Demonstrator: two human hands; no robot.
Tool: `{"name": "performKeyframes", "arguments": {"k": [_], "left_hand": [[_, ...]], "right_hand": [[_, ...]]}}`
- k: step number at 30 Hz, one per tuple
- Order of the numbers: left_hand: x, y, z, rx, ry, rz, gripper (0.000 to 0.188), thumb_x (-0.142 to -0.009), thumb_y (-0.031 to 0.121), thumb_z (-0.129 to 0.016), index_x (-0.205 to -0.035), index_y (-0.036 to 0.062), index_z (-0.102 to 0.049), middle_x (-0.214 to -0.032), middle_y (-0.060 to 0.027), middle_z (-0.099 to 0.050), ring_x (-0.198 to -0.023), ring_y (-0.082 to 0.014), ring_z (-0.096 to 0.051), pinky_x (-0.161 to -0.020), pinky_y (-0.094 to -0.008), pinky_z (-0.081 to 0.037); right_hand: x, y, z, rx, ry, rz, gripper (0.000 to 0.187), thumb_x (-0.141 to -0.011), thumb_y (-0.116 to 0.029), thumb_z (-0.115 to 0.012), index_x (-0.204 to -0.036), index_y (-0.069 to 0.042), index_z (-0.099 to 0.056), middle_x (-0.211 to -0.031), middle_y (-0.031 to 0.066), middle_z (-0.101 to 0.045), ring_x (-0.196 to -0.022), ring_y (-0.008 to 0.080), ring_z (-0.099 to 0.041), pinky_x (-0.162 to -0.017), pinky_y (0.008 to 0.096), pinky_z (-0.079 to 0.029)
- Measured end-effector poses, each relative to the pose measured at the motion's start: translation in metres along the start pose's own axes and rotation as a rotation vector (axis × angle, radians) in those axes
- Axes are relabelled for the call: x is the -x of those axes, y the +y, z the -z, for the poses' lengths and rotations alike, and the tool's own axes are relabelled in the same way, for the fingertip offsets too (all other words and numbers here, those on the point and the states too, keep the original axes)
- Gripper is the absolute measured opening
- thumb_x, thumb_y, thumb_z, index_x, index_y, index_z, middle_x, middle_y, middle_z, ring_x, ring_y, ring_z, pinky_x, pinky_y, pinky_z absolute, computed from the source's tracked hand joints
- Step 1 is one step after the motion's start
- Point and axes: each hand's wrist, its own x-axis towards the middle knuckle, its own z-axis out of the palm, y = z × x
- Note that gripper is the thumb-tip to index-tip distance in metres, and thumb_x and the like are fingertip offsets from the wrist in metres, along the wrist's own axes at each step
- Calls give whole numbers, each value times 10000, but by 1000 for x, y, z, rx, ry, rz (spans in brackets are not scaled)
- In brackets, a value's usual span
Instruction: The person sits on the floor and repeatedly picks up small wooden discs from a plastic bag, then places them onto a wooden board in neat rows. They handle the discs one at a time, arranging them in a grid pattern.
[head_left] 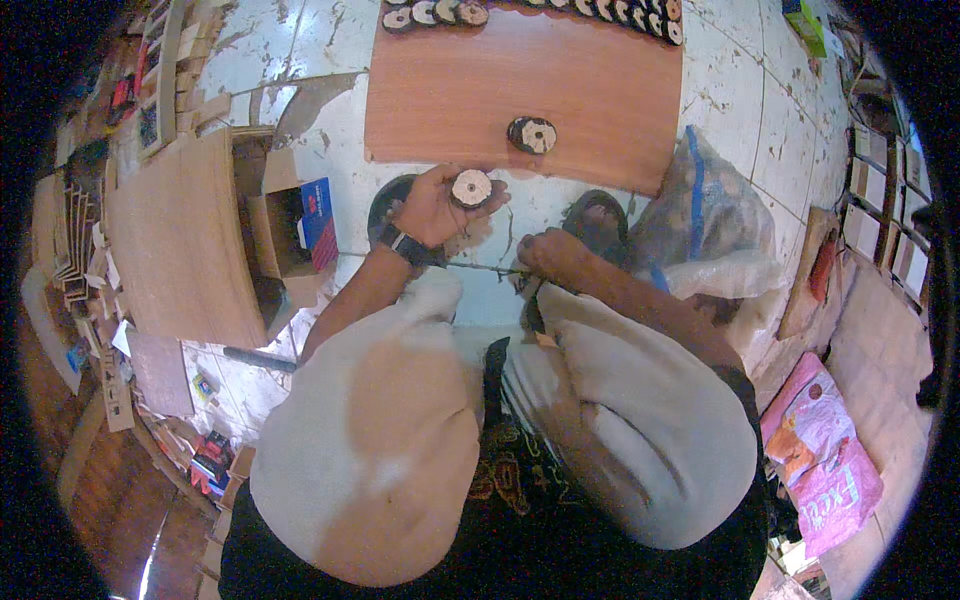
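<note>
My left hand (pixel 436 203) is turned palm up and holds a round wood slice (pixel 471 188). The slice has a pale face, a dark rim and a small dark mark at its centre. To the right, my right hand (pixel 552 252) is closed in front of my knee. What its fingers hold, if anything, is hidden. Beyond both hands, a similar wood slice (pixel 538 136) with a dark, bark-like edge lies alone on a brown board (pixel 520 80). Several more slices (pixel 436 13) sit in rows along the board's far edge.
A translucent sack with a blue stripe (pixel 706 220) lies right of the board. On the left stand an opened cardboard box (pixel 282 235) and a large wooden panel (pixel 175 235). A pink printed bag (pixel 825 455) rests at the lower right. Tiled floor (pixel 325 45) surrounds the board.
</note>
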Motion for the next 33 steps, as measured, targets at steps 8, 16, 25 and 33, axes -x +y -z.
{"name": "performKeyframes", "arguments": {"k": [8, 16, 25, 33], "left_hand": [[-4, 0, 5, -10, -97, 70, 436, -986, 286, -377, -1224, -69, -467, -1135, -254, -581, -1038, -400, -586, -911, -492, -506], [-5, -5, 1, -147, -69, -31, 379, -993, 309, -392, -1219, 23, -497, -1149, -129, -578, -970, -230, -561, -811, -385, -482], [-4, -8, -9, -123, -127, 0, 342, -983, 268, -446, -1224, 27, -465, -1178, -107, -544, -1091, -238, -534, -957, -417, -450], [-1, 19, -10, -106, -107, -124, 381, -974, 325, -461, -1271, 88, -476, -1114, -87, -587, -976, -200, -572, -827, -342, -484]], "right_hand": [[0, 2, 49, -605, 467, -252, 178, -841, -185, -594, -943, -51, -652, -906, 154, -647, -832, 319, -649, -731, 398, -524], [-32, -11, 91, -1052, 974, -313, 207, -829, -87, -663, -1035, -67, -662, -977, 105, -679, -885, 268, -652, -775, 365, -509], [-39, -1, 94, -513, 960, -174, 162, -780, -126, -640, -924, -52, -649, -1022, 135, -655, -951, 339, -613, -818, 444, -487], [-55, 10, 125, -306, 712, -28, 291, -836, -259, -622, -1059, -72, -611, -1233, 184, -551, -1140, 369, -513, -948, 480, -422]]}}
